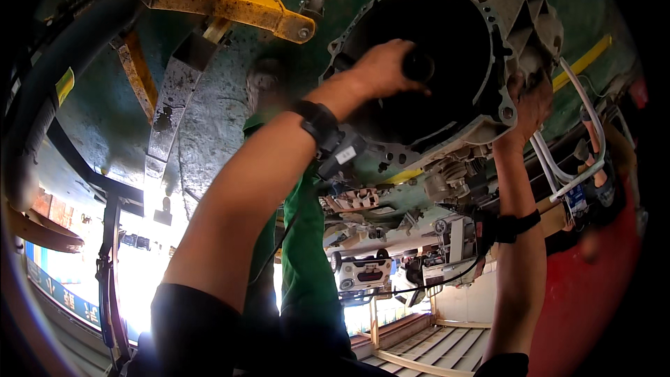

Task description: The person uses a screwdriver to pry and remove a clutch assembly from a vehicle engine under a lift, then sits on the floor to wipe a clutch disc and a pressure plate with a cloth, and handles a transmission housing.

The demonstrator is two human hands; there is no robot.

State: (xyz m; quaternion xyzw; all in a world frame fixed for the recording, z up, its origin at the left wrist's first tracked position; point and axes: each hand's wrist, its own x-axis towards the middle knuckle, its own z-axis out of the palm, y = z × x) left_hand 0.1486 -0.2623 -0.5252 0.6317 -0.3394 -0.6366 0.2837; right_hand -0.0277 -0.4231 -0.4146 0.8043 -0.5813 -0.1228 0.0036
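Note:
A large grey metal gearbox housing with a wide round opening and a bolt-holed rim sits in front of me. My left hand reaches into the opening. Its fingers curl around a dark round part near the middle, whose kind is lost in shadow. At the right edge of the casing, my right hand grips the housing from outside, fingers partly hidden behind the metal. Dark straps circle both wrists, and a small box hangs by the left one.
A worn yellow steel arm juts in from the upper left, near a thick black tube. Legs in green trousers stand below my left forearm. Metal parts lie on the floor. At right are a white bent-tube frame and a red panel.

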